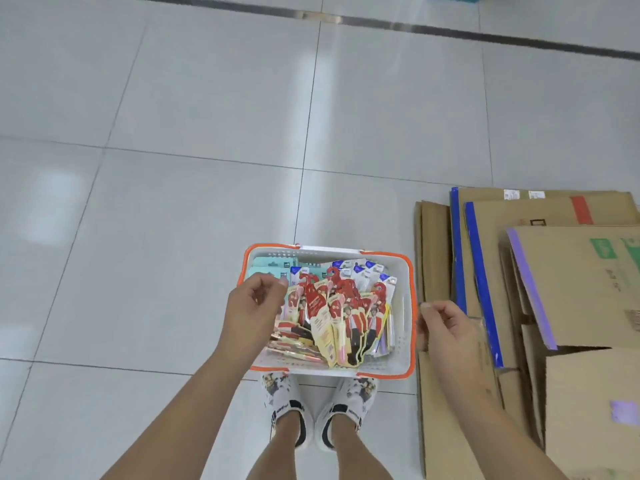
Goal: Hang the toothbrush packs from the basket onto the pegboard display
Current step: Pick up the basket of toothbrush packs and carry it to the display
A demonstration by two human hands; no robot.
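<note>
Floor [173,133]: we see pale glossy tiles with dark joints, and a dark strip running across the far end.
Left hand [254,306]: we see it over the basket's left rim, fingers curled inward; its grip holds nothing that we can make out, thumb tip close beside the packs.
Basket [403,306]: white with an orange rim, standing on the floor just ahead of the shoes.
Toothbrush packs [341,317]: we count many loose in the basket; red and cream carded packs are heaped in the middle and front, mint-green ones lie at the back left, white and blue ones at the back right.
Shoes [318,410]: two white patterned sneakers, toes touching the basket's near wall in our view.
Right hand [446,332]: beside the basket's right rim, fingers loosely curled; we cannot tell whether its grip touches the rim.
Cardboard [536,306]: flattened boxes stacked on the floor at right, some with blue or purple tape.
</note>
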